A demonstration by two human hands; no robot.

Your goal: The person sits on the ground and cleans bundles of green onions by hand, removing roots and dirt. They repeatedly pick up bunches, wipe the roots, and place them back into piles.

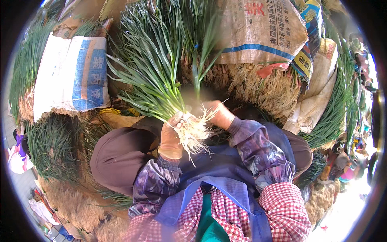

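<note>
A bunch of long green leafy plants with pale roots (pixel 160 87), which look like garlic chives or young scallions, fans up and away from me. Near its root end, my left hand (pixel 173 133), in an orange glove with whitish, dirty fingertips, is closed around the pale stems. The stringy roots hang to the right and down over my lap. My right hand (pixel 218 115), blurred and orange-coloured, is beside the root tips. A single green plant (pixel 198 69) stands upright just above it; whether the fingers grip it is unclear, as they are blurred and partly hidden.
Piles of the same plants lie ahead, their roots (pixel 260 90) facing me, partly under a printed woven sack (pixel 257 33). A white and blue sack (pixel 72 75) covers another pile at left. Further heaps (pixel 51 148) lie at both sides. People are in the background at far left and right.
</note>
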